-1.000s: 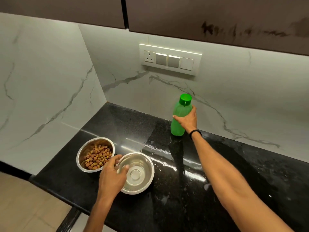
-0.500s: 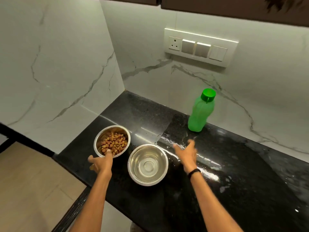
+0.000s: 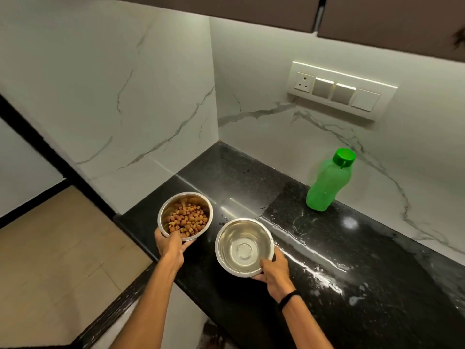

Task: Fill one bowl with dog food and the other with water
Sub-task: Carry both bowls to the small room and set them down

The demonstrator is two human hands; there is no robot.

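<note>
Two steel bowls sit side by side near the front edge of the black stone tabletop [image 3: 339, 248], close together but with a sliver of dark stone showing between their rims. The left hand [image 3: 171, 245] grips the kibble bowl [image 3: 166, 210] at its near rim, thumb hooked over the edge and the other fingers curled beneath. Brown dog food [image 3: 187, 219] lies heaped in the bottom of it, well below the rim. The right hand [image 3: 275, 273] clasps the water bowl [image 3: 226, 238] at its near right side, thumb lying on the rim and fingers wrapped under the outside wall; a black wristband [image 3: 289, 298] circles that wrist. Clear water fills the lower part of this bowl, the round base visible through it. Whether either bowl is lifted or resting on the stone I cannot tell.

Farther back, against the marbled white wall, a green plastic bottle [image 3: 327, 190] stands upright with its green cap [image 3: 344, 157] on, well apart from both bowls and both hands. Splashes and a streak of spilled water [image 3: 314, 268] glisten on the stone to the right of the water bowl. A white switch panel [image 3: 339, 89] with a socket is mounted on the wall above the bottle, under dark cabinets [image 3: 392, 23]. Beige floor tiles [image 3: 50, 260] show off to the left, beyond the tabletop's end.
</note>
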